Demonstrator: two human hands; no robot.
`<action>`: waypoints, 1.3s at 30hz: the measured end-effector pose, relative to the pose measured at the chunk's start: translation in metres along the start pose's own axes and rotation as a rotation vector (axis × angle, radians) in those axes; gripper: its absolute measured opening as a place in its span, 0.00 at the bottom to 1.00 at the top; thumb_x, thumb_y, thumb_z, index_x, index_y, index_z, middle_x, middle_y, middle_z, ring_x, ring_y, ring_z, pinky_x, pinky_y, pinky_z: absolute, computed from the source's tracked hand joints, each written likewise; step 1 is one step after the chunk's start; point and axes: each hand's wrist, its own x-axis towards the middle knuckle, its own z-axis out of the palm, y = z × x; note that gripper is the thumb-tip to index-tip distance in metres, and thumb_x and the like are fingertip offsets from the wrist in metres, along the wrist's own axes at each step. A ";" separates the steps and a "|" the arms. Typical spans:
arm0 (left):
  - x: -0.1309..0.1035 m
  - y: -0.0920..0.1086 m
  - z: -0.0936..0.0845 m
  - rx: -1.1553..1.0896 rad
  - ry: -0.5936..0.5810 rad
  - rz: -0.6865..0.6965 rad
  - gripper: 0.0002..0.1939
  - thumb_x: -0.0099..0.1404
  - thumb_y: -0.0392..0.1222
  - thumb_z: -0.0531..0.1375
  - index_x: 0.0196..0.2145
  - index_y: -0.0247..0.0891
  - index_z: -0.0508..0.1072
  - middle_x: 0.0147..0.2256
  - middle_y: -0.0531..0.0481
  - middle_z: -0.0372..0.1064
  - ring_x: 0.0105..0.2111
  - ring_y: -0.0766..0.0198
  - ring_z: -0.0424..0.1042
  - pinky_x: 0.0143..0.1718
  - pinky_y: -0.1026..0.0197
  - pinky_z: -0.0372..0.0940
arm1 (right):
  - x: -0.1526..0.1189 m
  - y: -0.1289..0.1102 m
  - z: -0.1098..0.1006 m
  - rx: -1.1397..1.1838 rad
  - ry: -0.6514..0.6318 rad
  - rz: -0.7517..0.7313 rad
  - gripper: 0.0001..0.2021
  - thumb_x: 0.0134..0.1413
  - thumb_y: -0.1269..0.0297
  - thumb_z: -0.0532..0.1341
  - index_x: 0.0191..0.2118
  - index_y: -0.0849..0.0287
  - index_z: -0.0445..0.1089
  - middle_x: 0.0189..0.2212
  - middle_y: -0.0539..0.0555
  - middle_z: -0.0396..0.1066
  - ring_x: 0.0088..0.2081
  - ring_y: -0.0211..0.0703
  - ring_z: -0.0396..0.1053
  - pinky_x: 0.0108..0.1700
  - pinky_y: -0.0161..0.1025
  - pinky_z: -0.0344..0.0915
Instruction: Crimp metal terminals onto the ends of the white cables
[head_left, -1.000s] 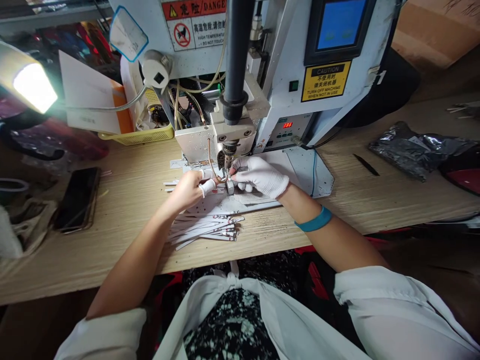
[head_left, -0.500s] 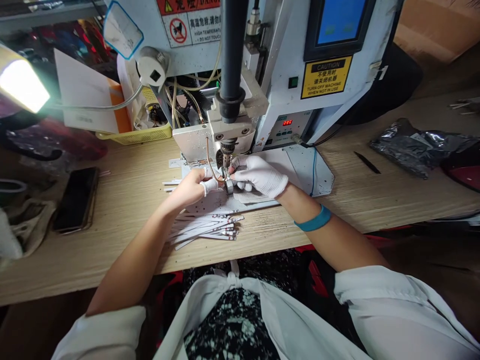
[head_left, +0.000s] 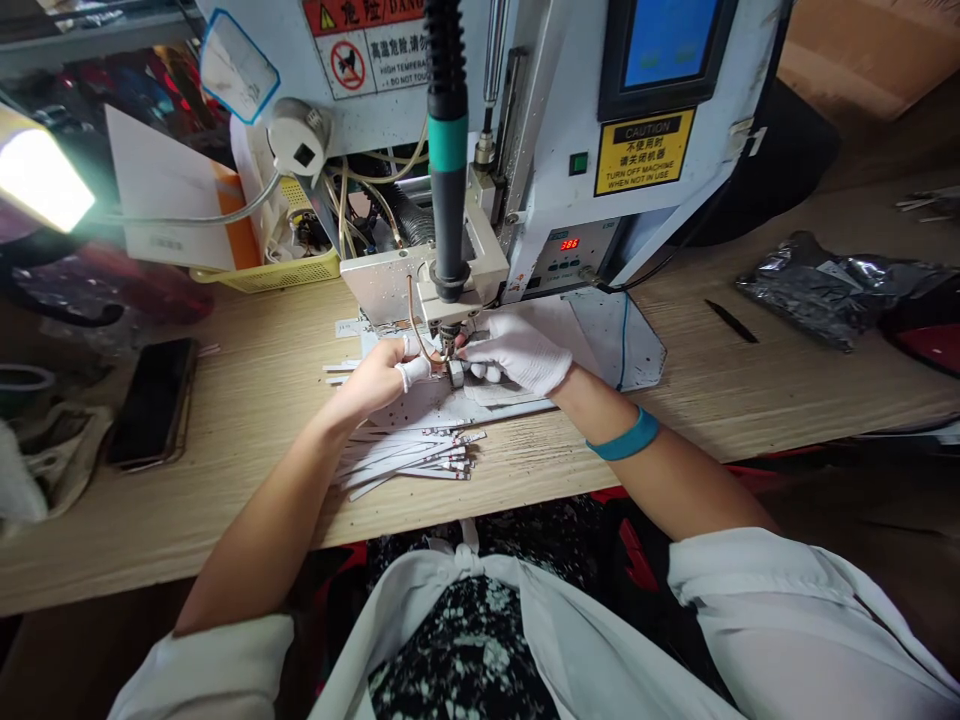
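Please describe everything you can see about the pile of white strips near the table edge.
The pile of thin white strips lies flat on the pale wooden table, just below the bare left hand. The strips look like flat, narrow ribbon pieces, loosely stacked and fanned out, running mostly left to right. Several right ends carry small red and dark marks. Neither hand touches the pile.

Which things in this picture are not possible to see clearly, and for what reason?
Head view:
- Small part under the machine tip: too small, and the left hand and right hand crowd it.
- Whether either hand grips it: fingertips hidden.
- Danger sign: top cut off by the frame edge.
- Marks on the white strips: too small.
- Lamp: glare hides its shape.
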 end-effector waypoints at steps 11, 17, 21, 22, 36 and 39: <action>0.004 -0.012 -0.005 0.018 -0.019 0.052 0.13 0.55 0.49 0.60 0.24 0.35 0.71 0.25 0.51 0.69 0.29 0.63 0.67 0.32 0.63 0.64 | 0.002 0.004 -0.003 0.036 -0.036 -0.029 0.09 0.45 0.78 0.63 0.29 0.60 0.64 0.19 0.45 0.62 0.16 0.29 0.58 0.12 0.25 0.51; 0.004 -0.008 -0.003 -0.003 -0.014 0.041 0.13 0.52 0.49 0.60 0.25 0.34 0.72 0.25 0.52 0.67 0.27 0.65 0.64 0.32 0.64 0.61 | 0.001 0.003 -0.002 0.033 -0.017 -0.031 0.09 0.46 0.80 0.62 0.29 0.60 0.63 0.20 0.46 0.63 0.15 0.27 0.58 0.12 0.24 0.50; 0.004 -0.006 -0.001 -0.052 -0.014 0.031 0.14 0.51 0.51 0.61 0.25 0.35 0.72 0.25 0.52 0.68 0.28 0.64 0.65 0.34 0.63 0.62 | 0.001 0.003 -0.001 0.028 -0.008 -0.035 0.09 0.46 0.80 0.62 0.29 0.61 0.63 0.20 0.45 0.63 0.15 0.27 0.58 0.12 0.24 0.50; 0.005 -0.006 0.000 -0.068 -0.013 0.033 0.14 0.51 0.51 0.61 0.25 0.35 0.72 0.26 0.51 0.69 0.29 0.64 0.66 0.34 0.62 0.62 | 0.001 0.003 -0.001 0.030 -0.011 -0.036 0.09 0.46 0.80 0.62 0.29 0.61 0.63 0.20 0.45 0.63 0.15 0.27 0.58 0.12 0.24 0.50; 0.005 -0.008 0.001 -0.151 0.022 -0.027 0.11 0.46 0.47 0.61 0.24 0.36 0.74 0.24 0.51 0.71 0.28 0.63 0.67 0.32 0.62 0.63 | 0.003 0.005 -0.003 0.050 -0.038 -0.044 0.09 0.43 0.77 0.64 0.29 0.60 0.63 0.19 0.45 0.61 0.15 0.28 0.57 0.12 0.25 0.51; 0.005 -0.007 0.002 -0.169 0.035 -0.028 0.11 0.45 0.48 0.62 0.23 0.37 0.74 0.24 0.52 0.70 0.28 0.64 0.67 0.33 0.62 0.63 | 0.003 0.007 -0.004 0.045 -0.035 -0.053 0.09 0.44 0.76 0.64 0.29 0.60 0.63 0.18 0.45 0.61 0.16 0.28 0.56 0.12 0.25 0.51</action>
